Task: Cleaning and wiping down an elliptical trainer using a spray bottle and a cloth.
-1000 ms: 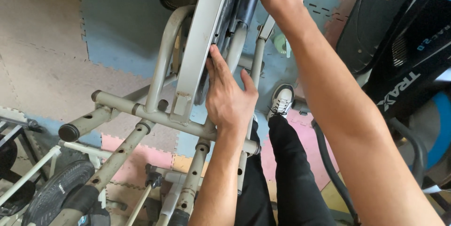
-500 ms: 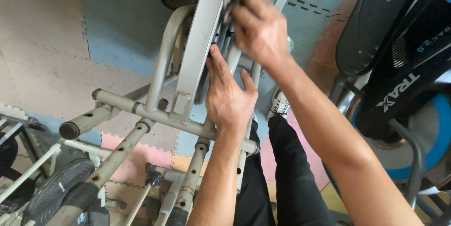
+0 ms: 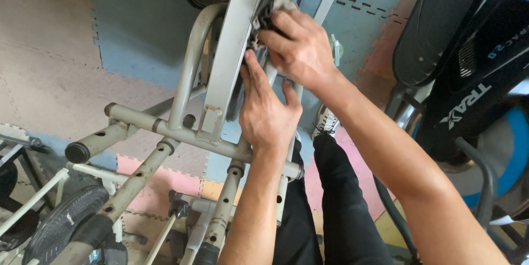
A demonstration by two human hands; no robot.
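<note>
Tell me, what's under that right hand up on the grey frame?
A crumpled grey cloth shows under the right hand, pressed against the grey frame. The hand covers most of the cloth and the frame part beneath.

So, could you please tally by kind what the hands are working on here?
Bare hands: 2, left hand, right hand
Grey crumpled cloths: 1
Grey metal tubular exercise frames: 1
Total: 4
</note>
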